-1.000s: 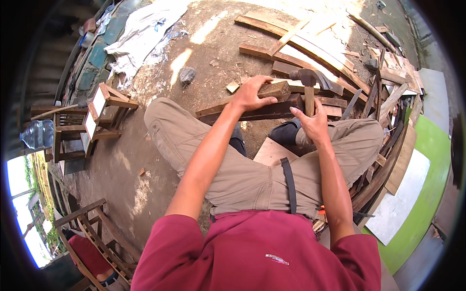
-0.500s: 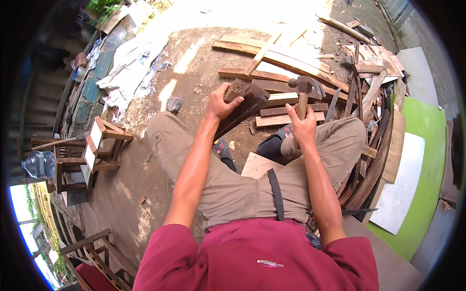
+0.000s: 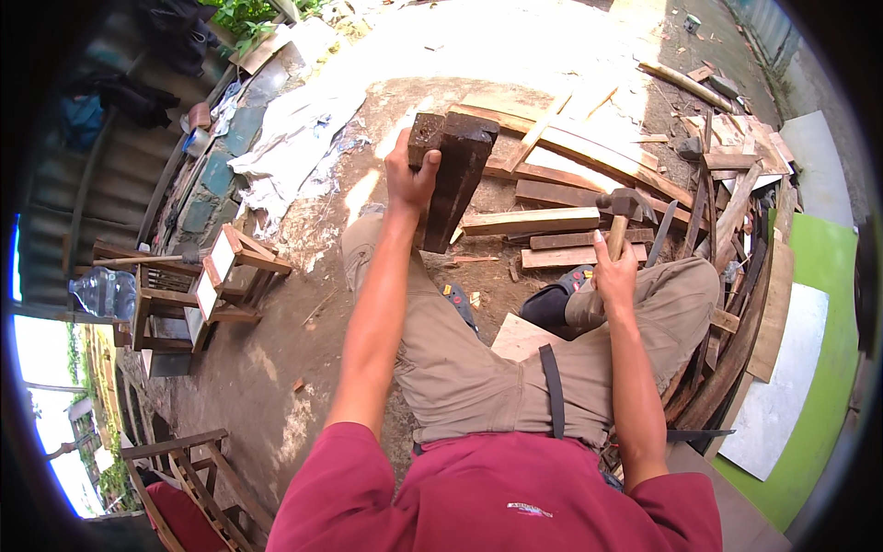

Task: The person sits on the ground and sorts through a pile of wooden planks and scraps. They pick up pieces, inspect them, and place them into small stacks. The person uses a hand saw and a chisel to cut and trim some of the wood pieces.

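My left hand (image 3: 411, 184) is closed around dark, weathered lumber (image 3: 462, 170) above my left knee. Two thick ends show side by side; I cannot tell whether they are joined. The thumb presses on the nearer end, and the length slants down toward the ground between my legs. Over my right thigh, my right hand (image 3: 617, 274) grips a claw hammer (image 3: 621, 221) by its wooden handle. Its metal head points up and away from me, apart from the lumber. Beyond the hammer lie cut wooden pieces (image 3: 532, 221) on the ground.
Planks and scrap wood (image 3: 736, 193) are heaped at the right, beside a green panel (image 3: 819, 285) and a white sheet (image 3: 777, 382). A dark blade (image 3: 699, 433) lies by my right hip. At the left stand a small wooden frame (image 3: 216, 290) and a clear water jug (image 3: 103, 293).
My left hand has lifted the lumber and tipped it more upright. The hammer stays in my right hand, slightly lower. The whole view has shifted, so the surroundings sit farther right.
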Available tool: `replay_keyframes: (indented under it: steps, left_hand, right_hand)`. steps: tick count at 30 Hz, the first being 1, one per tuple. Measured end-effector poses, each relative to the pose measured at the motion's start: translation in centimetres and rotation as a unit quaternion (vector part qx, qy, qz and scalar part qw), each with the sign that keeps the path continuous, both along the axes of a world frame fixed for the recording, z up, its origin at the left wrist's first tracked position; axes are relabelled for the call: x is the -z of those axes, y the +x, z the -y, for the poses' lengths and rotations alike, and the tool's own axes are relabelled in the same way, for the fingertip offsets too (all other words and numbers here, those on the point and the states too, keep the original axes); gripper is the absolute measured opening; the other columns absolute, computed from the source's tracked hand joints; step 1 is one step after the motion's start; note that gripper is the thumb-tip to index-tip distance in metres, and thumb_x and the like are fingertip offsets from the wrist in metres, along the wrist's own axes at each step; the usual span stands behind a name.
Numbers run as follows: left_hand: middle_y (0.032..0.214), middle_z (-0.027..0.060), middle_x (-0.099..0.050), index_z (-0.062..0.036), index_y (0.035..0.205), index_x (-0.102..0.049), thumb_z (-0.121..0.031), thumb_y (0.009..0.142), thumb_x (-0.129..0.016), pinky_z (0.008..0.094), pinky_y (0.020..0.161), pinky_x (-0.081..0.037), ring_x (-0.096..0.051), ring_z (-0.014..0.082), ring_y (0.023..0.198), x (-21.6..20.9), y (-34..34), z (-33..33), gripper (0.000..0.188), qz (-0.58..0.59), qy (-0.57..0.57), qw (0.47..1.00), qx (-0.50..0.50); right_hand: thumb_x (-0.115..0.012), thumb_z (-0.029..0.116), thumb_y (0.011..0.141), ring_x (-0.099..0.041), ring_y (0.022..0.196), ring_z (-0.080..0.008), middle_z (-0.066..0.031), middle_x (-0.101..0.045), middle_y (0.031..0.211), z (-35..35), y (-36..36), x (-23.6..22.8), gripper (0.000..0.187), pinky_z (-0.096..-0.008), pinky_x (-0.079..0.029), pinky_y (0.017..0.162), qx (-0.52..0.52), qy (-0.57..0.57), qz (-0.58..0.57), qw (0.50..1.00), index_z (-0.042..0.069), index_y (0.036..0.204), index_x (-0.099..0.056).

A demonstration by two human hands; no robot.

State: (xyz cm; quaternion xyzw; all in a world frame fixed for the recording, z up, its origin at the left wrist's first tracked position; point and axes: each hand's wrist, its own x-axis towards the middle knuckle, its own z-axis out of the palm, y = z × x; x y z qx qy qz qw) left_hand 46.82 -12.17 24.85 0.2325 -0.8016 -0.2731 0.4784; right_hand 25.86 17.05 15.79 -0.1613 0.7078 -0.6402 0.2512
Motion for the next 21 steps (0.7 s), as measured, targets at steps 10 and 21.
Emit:
replay_keyframes:
  steps: [10, 21]
  left_hand:
    - [0.095, 0.0184, -0.064, 0.0011, 0.117, -0.05, -0.076, 0.077, -0.071, 0.0464, 0.07, -0.058, -0.07, 0.0352, 0.084, 9.1, -3.5, -3.7, 0.089, 0.136, -0.026, 0.99, -0.013]
    - [0.109, 0.0165, -0.06, -0.0005, 0.122, -0.052, -0.051, 0.067, -0.09, 0.0471, 0.087, -0.047, -0.059, 0.0372, 0.098, 10.9, -5.1, -11.9, 0.084, 0.214, -0.153, 0.961, 0.088]
  right_hand:
    - [-0.073, 0.049, 0.092, -0.054, 0.055, -0.011, -0.0045, -0.061, 0.071, 0.1, 1.4, 0.5, 0.051, -0.0304, -0.045, 0.05, -0.056, 0.066, 0.0, 0.996, 0.0, 0.095, -0.063]
    - [-0.086, 0.048, 0.08, -0.051, 0.047, -0.0075, 0.0013, -0.054, 0.066, -0.2, 1.0, -1.3, 0.058, -0.0255, -0.041, 0.041, -0.067, 0.014, 0.024, 0.997, 0.002, 0.101, -0.057]
